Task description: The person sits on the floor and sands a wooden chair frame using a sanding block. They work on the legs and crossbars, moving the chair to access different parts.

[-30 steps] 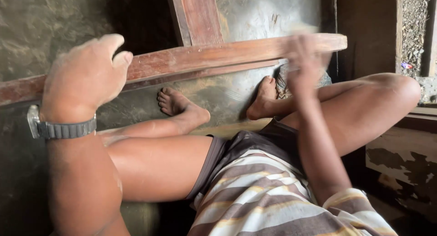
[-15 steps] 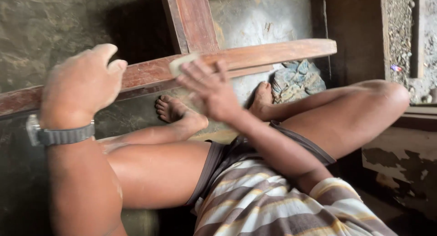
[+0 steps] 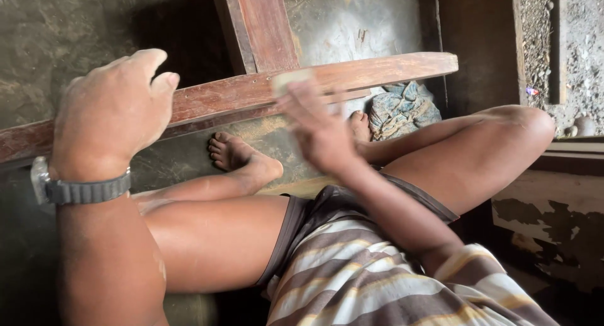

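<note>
The right hand [image 3: 321, 134], blurred with motion at the centre of the frame, is clamped on a pale block [image 3: 290, 81] pressed to the reddish rail [image 3: 377, 71]. Half a second earlier the block lay slightly further left on that rail, and before that near its right end; back-and-forth rubbing is indicated. The left hand [image 3: 110, 115] is draped over the rail at left, steadying it.

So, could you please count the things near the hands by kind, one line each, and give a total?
Reddish wooden bars: 2, a long bar and a crossing bar
Pale sanding pad: 1, in the blurred right hand
Grey wristwatch: 1, by the left hand, which rests on the long bar
Crumpled blue cloth: 1
Total: 5
</note>
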